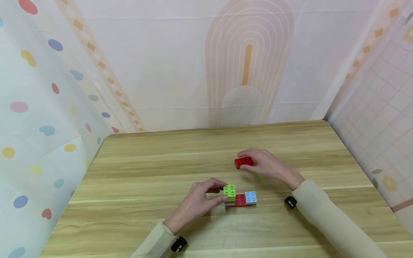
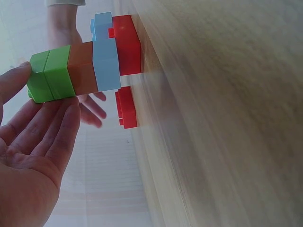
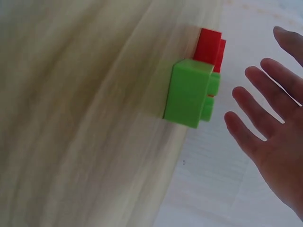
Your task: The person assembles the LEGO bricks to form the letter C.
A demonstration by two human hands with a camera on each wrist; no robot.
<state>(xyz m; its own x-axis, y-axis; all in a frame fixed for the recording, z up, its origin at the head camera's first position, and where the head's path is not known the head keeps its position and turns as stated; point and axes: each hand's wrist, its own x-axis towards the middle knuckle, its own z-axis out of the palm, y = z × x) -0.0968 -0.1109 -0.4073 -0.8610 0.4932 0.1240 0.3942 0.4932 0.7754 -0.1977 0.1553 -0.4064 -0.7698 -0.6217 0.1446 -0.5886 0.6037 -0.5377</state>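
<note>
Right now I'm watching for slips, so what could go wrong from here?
The left hand pinches the brick tower at its top green bricks, so an uneven push might tip it or pull bricks apart. The right hand hovers by a loose red brick and could bump the separate green brick nearby.

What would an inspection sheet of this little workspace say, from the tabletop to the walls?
Surface: wood-grain table.
Job's things: a stack of two green bricks, a brown brick and a light blue brick on one end of a red base; a second light blue brick on the other end; a loose red brick and loose green brick nearby.
Clutter: nothing seen.
Grippers: bare hands; left hand holds the stack's green top; right hand is by the loose red brick, fingers spread.
Cables: nothing seen.
Surroundings: pale patterned hangings.
</note>
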